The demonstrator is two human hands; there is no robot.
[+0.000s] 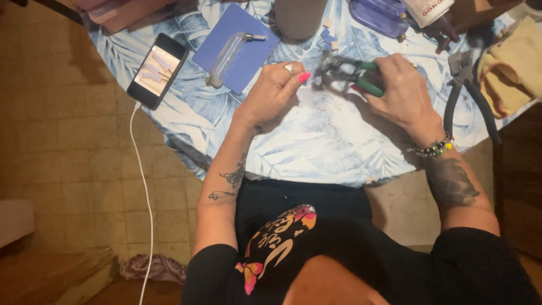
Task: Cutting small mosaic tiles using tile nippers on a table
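My right hand [398, 90] grips a pair of green-handled pliers [344, 73] above the blue leaf-patterned tablecloth [316, 141]. My left hand [276, 90], with pink nails and a ring, is closed with its fingertips at the pliers' jaws; whatever small piece it pinches is too small to make out. Several small blue and beige tiles [327, 36] lie just beyond the hands.
A phone [157, 70] on a white cable [144, 186] lies at the table's left edge. A blue mat [248, 53] carries a clear tube [228, 56]. Black-handled nippers [471, 96], a yellow cloth [516, 68], a purple tray [378, 16] and a grey cylinder [299, 17] stand around.
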